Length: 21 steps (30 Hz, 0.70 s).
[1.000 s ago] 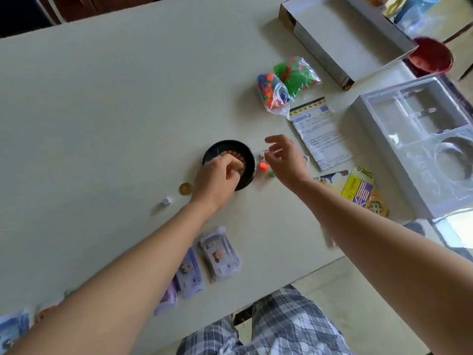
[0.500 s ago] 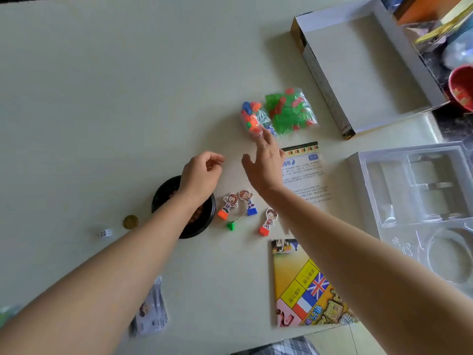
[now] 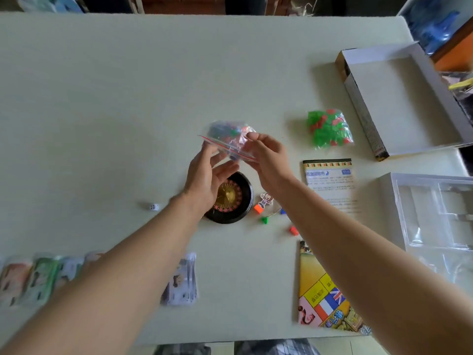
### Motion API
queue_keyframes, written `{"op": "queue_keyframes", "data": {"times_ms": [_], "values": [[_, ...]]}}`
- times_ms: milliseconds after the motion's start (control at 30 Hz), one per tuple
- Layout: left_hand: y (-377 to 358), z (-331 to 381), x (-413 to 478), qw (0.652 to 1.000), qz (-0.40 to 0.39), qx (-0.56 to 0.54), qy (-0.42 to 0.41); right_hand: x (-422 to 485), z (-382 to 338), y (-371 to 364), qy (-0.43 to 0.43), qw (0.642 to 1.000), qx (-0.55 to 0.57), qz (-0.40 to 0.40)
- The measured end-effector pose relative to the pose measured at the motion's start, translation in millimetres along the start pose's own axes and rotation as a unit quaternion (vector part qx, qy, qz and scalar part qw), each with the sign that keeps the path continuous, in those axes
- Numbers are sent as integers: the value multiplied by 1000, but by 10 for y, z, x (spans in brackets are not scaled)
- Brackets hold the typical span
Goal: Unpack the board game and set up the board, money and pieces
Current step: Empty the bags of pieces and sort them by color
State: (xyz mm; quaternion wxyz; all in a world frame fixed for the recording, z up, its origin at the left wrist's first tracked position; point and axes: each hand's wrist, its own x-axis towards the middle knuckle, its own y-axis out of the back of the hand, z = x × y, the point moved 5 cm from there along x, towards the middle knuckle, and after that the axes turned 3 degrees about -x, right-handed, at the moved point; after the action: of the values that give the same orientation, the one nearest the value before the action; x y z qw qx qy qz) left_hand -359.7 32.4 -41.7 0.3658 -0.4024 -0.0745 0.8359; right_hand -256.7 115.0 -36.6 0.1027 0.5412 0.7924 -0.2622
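Hands met above the middle of the table [image 3: 102, 98], with only a small bag [image 3: 225, 135] of coloured pieces raised between them. The right hand [image 3: 267, 162] pinched the bag's right side, thumb on top. The left hand [image 3: 206, 175] touched its lower left edge with fingers spread, but blur hid whether it gripped. Just below the hands sat a black wheel [image 3: 231, 201], with a die [image 3: 153, 207] to its left and loose pawns [image 3: 265, 201] just to its right. The far and left parts of the table lay open. Money packs [image 3: 38, 275] lined the near left edge, and one more pack [image 3: 181, 280] lay near the left forearm. The right side was crowded: a second bag [image 3: 329, 129], a leaflet [image 3: 330, 180], the folded board [image 3: 325, 290] hanging over the near edge, an open box [image 3: 399, 98] at the far right corner and a plastic tray [image 3: 432, 221] at the right edge.
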Motion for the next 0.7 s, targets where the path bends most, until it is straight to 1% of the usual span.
{"op": "queue_keyframes", "data": {"times_ms": [67,133,200,267,333,400,433,467,500,567,600,667,700], "values": [[322,167,-97,999,7,-30,-34,-159,147,-330,-7,998,-43,-35],[687,312,-155,998,31,-7,-52,-284,291,-626,-10,993,-105,-57],[1068,453,-208,996,58,22,-68,-412,424,-929,1,971,-224,-87],[1498,627,-310,991,88,22,-97,-559,626,-1317,22,923,-360,-130],[1902,736,-368,981,154,43,-110,-685,818,-1648,50,870,-463,-161],[2418,844,-431,970,214,61,-99,-828,1037,-2077,127,810,-540,-189],[2609,873,-439,969,220,64,-97,-858,1130,-2233,169,782,-565,-200],[2817,947,-472,968,220,74,-96,-906,1216,-2433,204,766,-575,-201],[3038,1029,-499,966,224,87,-99,-946,1293,-2614,223,768,-570,-190],[3318,1133,-519,961,237,102,-102,-964,1381,-2804,230,794,-538,-163],[3449,1187,-526,961,237,102,-100,-977,1439,-2899,215,807,-528,-152],[3581,1246,-509,968,214,99,-88,-979,1515,-3004,162,836,-506,-136],[3628,1269,-487,972,194,108,-79,-988,1537,-3046,136,858,-480,-121]]}}
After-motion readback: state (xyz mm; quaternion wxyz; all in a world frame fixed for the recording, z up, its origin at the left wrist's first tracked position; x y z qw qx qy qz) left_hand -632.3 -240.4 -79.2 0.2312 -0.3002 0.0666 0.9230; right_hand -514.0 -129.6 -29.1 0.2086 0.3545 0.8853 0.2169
